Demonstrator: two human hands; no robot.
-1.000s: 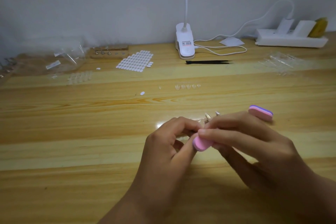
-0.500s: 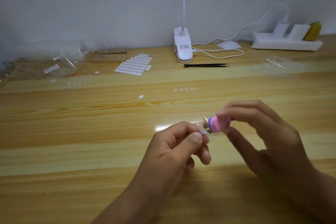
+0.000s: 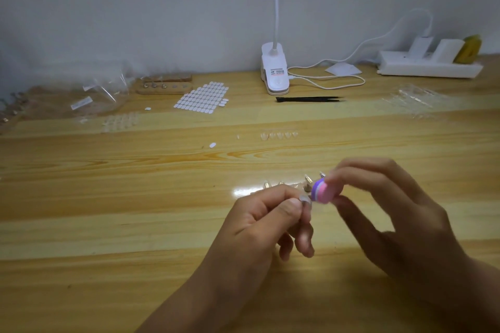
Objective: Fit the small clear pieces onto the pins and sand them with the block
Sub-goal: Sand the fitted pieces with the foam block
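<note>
My left hand (image 3: 267, 220) pinches a pin topped with a small clear piece (image 3: 305, 199) between thumb and forefinger, above the wooden table. My right hand (image 3: 384, 213) holds the pink and purple sanding block (image 3: 322, 191) by its end, with the block's purple face against the clear piece. Several more pins (image 3: 307, 180) stand on the table just behind my hands. A short row of loose clear pieces (image 3: 278, 134) lies farther back at the table's middle.
Along the back stand a white clip lamp (image 3: 274, 73) with its cable, black tweezers (image 3: 309, 99), a white power strip (image 3: 430, 66), a sheet of white stickers (image 3: 201, 96), a wooden pin holder (image 3: 163, 86), clear bags (image 3: 89, 92) and clear strips (image 3: 414, 100).
One second ago my right hand gripped the block flat and low against my left hand. It has since turned the block end-on and raised it to the clear piece. The view shifted slightly.
</note>
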